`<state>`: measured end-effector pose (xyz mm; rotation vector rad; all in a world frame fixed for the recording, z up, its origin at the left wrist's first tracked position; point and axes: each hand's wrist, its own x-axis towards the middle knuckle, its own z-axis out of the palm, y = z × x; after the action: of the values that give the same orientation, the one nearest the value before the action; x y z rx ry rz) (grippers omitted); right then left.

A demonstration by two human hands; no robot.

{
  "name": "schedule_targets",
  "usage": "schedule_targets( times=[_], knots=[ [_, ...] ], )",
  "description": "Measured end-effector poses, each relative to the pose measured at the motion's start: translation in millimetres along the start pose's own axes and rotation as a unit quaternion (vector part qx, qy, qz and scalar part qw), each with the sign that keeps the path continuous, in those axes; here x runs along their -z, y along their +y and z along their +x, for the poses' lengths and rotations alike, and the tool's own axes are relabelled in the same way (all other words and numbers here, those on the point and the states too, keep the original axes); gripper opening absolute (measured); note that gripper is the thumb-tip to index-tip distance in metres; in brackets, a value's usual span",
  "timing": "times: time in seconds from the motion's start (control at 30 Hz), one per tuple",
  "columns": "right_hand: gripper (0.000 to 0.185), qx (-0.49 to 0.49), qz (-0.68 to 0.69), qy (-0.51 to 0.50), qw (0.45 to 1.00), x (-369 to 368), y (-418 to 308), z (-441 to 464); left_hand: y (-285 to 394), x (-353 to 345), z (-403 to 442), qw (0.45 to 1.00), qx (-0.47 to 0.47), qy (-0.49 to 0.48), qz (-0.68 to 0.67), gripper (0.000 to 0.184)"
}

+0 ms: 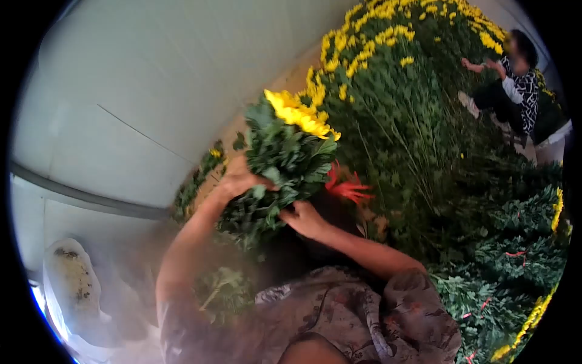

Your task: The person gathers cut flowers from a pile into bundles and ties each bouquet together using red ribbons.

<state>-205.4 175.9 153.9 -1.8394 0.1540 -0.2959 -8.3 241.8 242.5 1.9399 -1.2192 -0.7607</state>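
Observation:
A leafy bunch of yellow chrysanthemums (285, 151) is held up in front of me, tilted, its flower heads at the top. My left hand (241, 182) wraps round the bunch from the left side, with some fingers hidden in the leaves. Lower down on the right, my right hand (306, 219) is closed, its fingertips curled against the leaves and stems. A cluster of red ties (350, 187) lies just right of the bunch, close to my right hand.
Cut chrysanthemums (388, 109) lie in a large heap to the right. Bunches with red ties (515, 253) are stacked at lower right. Another person (515, 85) sits at upper right. A pale wall (151, 79) rises on the left, and a white sack (76, 285) stands at lower left.

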Motion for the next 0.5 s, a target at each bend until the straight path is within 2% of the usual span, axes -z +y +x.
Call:
schedule_targets(
  times=[0.03, 0.07, 0.13, 0.17, 0.2, 0.23, 0.27, 0.3, 0.33, 0.37, 0.4, 0.47, 0.5],
  knots=[
    [0.022, 0.022, -0.084, -0.015, 0.996, 9, 1, -9, 5, -21, 7, 0.996, 0.010, 0.007, 0.091, 0.066],
    [0.019, 0.061, -0.060, -0.024, 0.996, 20, 0, -11, 6, -31, 19, 0.988, 0.010, -0.006, 0.154, 0.065],
    [0.018, -0.083, -0.169, -0.036, 0.981, 44, -32, -20, 7, -48, 44, 0.967, 0.005, -0.036, 0.254, 0.058],
    [0.026, -0.012, -0.282, -0.073, 0.957, 56, -49, -17, 7, -55, 55, 0.956, 0.000, -0.054, 0.289, 0.053],
    [0.039, 0.109, -0.304, -0.013, 0.946, 65, -67, -17, 0, -61, 67, 0.957, 0.011, -0.053, 0.285, 0.053],
    [0.063, 0.165, -0.337, 0.015, 0.927, 79, -88, -9, -17, -69, 82, 0.964, 0.102, -0.061, 0.237, 0.049],
    [0.091, 0.226, -0.364, 0.021, 0.903, 90, -97, 4, -6, -65, 68, 0.984, 0.020, -0.040, 0.171, 0.047],
    [0.108, 0.244, -0.393, -0.004, 0.887, 105, -102, 17, 6, -61, 54, 0.992, -0.064, -0.029, 0.108, 0.044],
    [0.115, 0.205, -0.458, -0.014, 0.865, 115, -95, 28, -12, -69, 77, 0.958, -0.058, -0.107, 0.258, 0.051],
    [0.116, 0.171, -0.523, -0.041, 0.834, 122, -76, 41, -31, -72, 80, 0.953, -0.007, -0.129, 0.273, 0.056],
    [0.118, 0.131, -0.588, -0.072, 0.795, 126, -56, 53, 4, -62, 67, 0.947, 0.040, -0.150, 0.282, 0.060],
    [0.118, 0.132, -0.614, -0.102, 0.772, 132, -61, 56, 15, -13, 71, 0.978, 0.005, -0.207, 0.037, 0.093],
    [0.117, 0.138, -0.641, -0.107, 0.748, 128, -50, 58, 7, 3, 74, 0.962, 0.110, -0.235, -0.090, 0.106]
  ],
)
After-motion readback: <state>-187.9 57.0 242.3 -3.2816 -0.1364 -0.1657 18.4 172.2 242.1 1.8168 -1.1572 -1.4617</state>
